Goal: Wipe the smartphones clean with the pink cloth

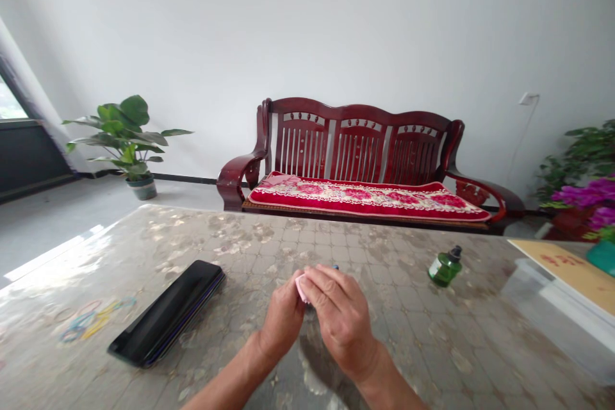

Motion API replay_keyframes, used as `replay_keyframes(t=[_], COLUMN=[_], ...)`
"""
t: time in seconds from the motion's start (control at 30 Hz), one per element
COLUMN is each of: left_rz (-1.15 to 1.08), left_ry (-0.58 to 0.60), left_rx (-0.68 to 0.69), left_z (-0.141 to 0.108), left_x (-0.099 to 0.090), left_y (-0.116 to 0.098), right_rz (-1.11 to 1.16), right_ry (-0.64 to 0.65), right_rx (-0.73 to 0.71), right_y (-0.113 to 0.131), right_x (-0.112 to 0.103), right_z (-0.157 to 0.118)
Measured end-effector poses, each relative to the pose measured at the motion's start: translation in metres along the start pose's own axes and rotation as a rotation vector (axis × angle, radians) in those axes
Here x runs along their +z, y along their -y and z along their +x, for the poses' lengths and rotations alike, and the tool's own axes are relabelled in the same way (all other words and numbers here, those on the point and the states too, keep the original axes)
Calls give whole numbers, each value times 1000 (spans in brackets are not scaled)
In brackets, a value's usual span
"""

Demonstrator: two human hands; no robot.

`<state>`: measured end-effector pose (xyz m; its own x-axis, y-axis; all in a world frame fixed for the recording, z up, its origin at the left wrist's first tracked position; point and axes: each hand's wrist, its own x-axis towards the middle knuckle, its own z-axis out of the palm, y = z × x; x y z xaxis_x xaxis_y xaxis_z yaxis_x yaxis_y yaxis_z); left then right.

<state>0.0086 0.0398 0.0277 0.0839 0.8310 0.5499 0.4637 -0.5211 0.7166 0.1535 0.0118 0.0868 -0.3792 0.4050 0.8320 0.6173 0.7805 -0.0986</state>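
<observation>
Both of my hands meet over the middle of the patterned table [408,333]. A small pink item [302,288] shows between them, mostly covered by fingers. My left hand [283,317] is closed round its left side. From the right, my right hand [341,314] wraps over it with bent fingers. A small blue tip [336,267] peeks out just beyond my right fingers; what it belongs to is hidden.
Left of my hands lies a black case-like object [168,314], with several coloured rubber bands [93,320] beyond it. A green bottle [445,267] stands at right, near a clear plastic box [542,307]. Behind the table is a wooden bench [360,147].
</observation>
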Motion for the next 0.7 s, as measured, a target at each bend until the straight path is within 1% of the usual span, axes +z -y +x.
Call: replay_keyframes(t=[0.03,0.1,0.17,0.23,0.3,0.4,0.47,0.53,0.7], left_rz=[-7,-15,-17,-2,24,57,75,85,76], left_ry=[1,12,30,31,6,-53,-85,-103,-90], left_rx=[-4,-38,-82,-91,-42,60,74,61,48], left_z=[0,1,3,5,7,8,8,8,7], left_x=[0,-1,-2,-4,-5,-7,-8,-9,-10], left_y=[1,1,0,-1,-2,-4,-4,-4,-2], right_rz=[-3,-11,-3,28,90,214,263,270,267], right_ry=[6,-21,-89,-156,-181,-174,-175,-181,-181], right_rx=[8,66,162,280,402,550,598,609,631], right_y=[-1,-9,-21,-34,-41,-43,-40,-37,-32], right_x=[-1,-1,-1,1,5,11,14,16,16], right_z=[0,0,-2,-6,-10,-15,-16,-17,-16])
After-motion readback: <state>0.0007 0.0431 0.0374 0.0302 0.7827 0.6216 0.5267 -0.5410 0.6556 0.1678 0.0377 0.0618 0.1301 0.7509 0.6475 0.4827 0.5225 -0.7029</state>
